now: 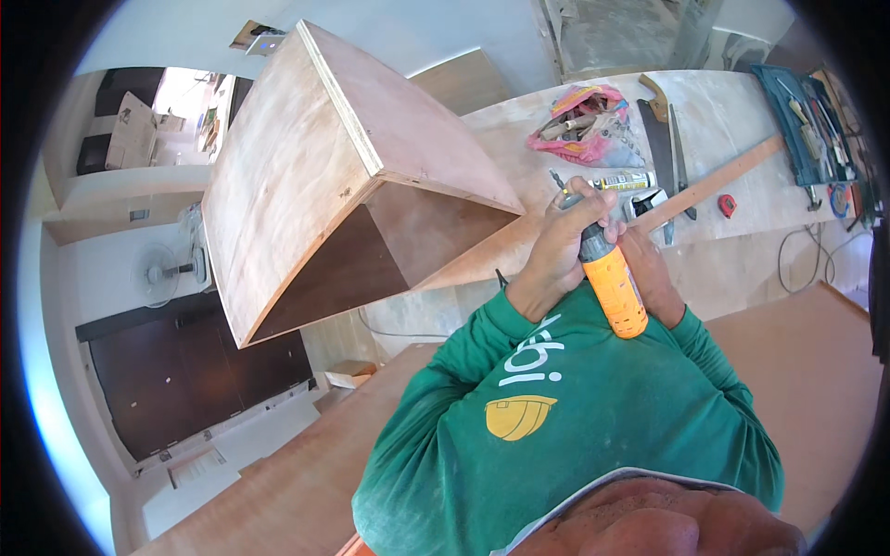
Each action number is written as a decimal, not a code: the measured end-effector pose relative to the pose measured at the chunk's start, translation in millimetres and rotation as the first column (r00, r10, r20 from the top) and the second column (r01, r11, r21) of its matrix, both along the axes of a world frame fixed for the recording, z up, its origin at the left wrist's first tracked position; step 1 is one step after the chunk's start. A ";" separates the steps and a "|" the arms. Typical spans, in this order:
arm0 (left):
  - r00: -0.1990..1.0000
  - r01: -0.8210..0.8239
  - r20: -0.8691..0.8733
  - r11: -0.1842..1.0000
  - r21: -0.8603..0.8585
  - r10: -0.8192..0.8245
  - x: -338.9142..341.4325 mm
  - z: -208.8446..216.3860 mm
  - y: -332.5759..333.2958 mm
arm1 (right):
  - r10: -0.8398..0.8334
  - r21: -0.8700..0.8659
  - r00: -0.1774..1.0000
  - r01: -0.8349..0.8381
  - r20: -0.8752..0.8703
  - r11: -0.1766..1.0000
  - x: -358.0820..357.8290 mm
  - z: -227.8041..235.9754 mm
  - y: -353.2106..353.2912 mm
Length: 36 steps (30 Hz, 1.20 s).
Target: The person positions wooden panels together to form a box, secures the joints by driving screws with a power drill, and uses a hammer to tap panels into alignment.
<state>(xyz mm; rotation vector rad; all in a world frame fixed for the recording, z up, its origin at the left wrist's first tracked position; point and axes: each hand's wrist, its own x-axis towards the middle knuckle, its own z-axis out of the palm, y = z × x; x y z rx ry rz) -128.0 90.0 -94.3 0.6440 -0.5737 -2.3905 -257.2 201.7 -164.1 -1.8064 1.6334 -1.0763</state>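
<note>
My left grip is wrapped around the dark upper end of an orange power tool, its body slanting toward 5 o'clock across my front. My right grip is against the tool's far side; its fingers are mostly hidden, so I cannot tell how they close. The wooden box sits at 10 o'clock from the tool, on the table. Its visible panels are joined along their edges, so I judge the basic shell done; one side gapes open, and the plywood edges look bare, so covering those seems left. I see no contact between tool and box. A pink bag lies at 12 o'clock, a red tape measure at 2.
</note>
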 end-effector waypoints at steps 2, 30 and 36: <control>1.000 0.020 0.004 1.000 -0.011 -0.020 2.2 0.1 -0.4 | -0.025 -0.058 1.000 0.025 0.012 0.998 4.7 8.5 -0.1; 0.983 0.031 -0.179 0.995 -0.091 -0.047 5.8 3.6 -15.6 | -0.162 0.048 0.918 0.155 0.363 0.987 -11.0 -10.5 16.3; 0.944 0.155 -0.182 0.855 -0.495 -0.277 -3.5 9.7 -4.3 | -0.052 0.073 0.243 -0.079 0.969 0.994 -38.5 -30.4 22.3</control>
